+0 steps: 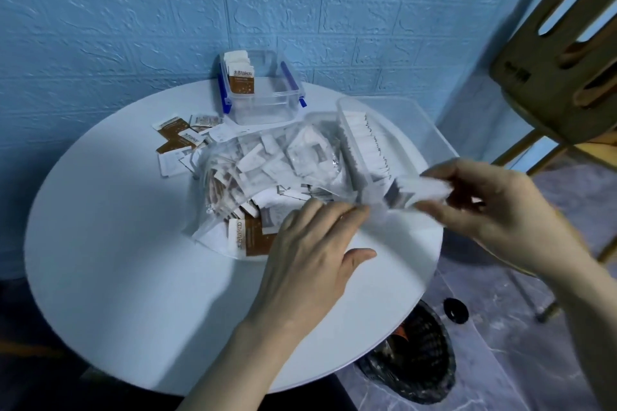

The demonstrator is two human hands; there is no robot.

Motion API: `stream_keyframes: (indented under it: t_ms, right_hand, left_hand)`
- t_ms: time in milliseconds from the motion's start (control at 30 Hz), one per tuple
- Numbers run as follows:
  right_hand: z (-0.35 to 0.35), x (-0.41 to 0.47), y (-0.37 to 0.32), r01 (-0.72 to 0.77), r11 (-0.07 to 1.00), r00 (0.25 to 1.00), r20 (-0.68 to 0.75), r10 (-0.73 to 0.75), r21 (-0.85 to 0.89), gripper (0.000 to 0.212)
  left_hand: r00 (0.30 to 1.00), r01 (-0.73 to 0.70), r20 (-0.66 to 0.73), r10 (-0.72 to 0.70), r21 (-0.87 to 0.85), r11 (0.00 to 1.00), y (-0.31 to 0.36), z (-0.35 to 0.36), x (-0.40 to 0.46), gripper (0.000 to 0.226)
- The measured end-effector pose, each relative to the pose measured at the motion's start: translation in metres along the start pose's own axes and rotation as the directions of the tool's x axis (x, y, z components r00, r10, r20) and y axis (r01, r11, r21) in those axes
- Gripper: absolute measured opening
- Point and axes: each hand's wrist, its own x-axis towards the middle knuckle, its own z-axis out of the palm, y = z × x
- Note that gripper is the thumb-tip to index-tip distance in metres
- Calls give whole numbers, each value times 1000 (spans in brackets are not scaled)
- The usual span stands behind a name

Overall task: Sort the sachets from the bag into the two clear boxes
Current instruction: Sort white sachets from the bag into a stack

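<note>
1. a round white table (pixel 133 277) is set against a blue wall (pixel 133 10).
2. a clear bag (pixel 267 160) stuffed with sachets is slumped mid-table.
3. a long clear box (pixel 360 150) with a row of white sachets is leaned on the bag's right side.
4. a blue-latched box (pixel 260 90), brown sachets (pixel 241 82) stood inside, is seen behind the bag.
5. loose brown sachets (pixel 180 138) are scattered left of the bag.
6. the left hand (pixel 314 243) is laid on the bag's near edge, fingers fairly straight.
7. a blurry white sachet (pixel 430 192) is pinched by the right hand (pixel 494 207), right of the bag.

Clear glossy plastic bag (pixel 267 157)
</note>
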Motion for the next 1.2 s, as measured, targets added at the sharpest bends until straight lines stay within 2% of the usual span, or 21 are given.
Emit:
stream_keyframes:
  t_ms: [100, 233, 367, 467, 633, 800, 967, 1067, 1200]
  right_hand:
    - [-11, 28, 24, -69, 990, 997, 36, 74, -126, 32]
    - [1, 60, 45, -87, 978, 940, 310, 145, -192, 15]
    - [17, 78, 49, -104, 973, 878, 440, 187, -206, 10]
    - [26, 84, 50, -110, 956, 873, 434, 223, -272, 8]
    - [29, 86, 51, -142, 914, 869, 395, 299, -380, 22]
    - [29, 82, 53, -273, 936, 881, 334, 335, -220, 26]
    - [28, 80, 50, -416, 908, 869, 277, 411, -43, 50]
    - [29, 80, 50, -427, 891, 832, 320, 453, -154, 64]
    - [29, 83, 48, -393, 866, 782, 383, 492, -310, 74]
  left_hand:
    - [995, 10, 97, -19, 95, 995, -1, 17, 4, 57]
    - [989, 26, 141, -42, 110, 994, -6, 29, 2, 62]
    - [987, 10, 159, -23, 83, 997, -14, 33, -2, 58]
    - [986, -4, 169, -8, 69, 998, -14, 34, -3, 57]
    - [985, -16, 173, 7, 48, 999, -15, 37, -5, 48]
    - [983, -8, 184, 1, 39, 999, -15, 37, -6, 45]
    - [982, -9, 189, 3, 33, 999, -15, 36, -6, 44]
    - [982, -8, 189, 4, 20, 1000, -16, 36, -7, 43]
    - [984, -13, 179, 11, 11, 1000, -16, 36, -8, 42]
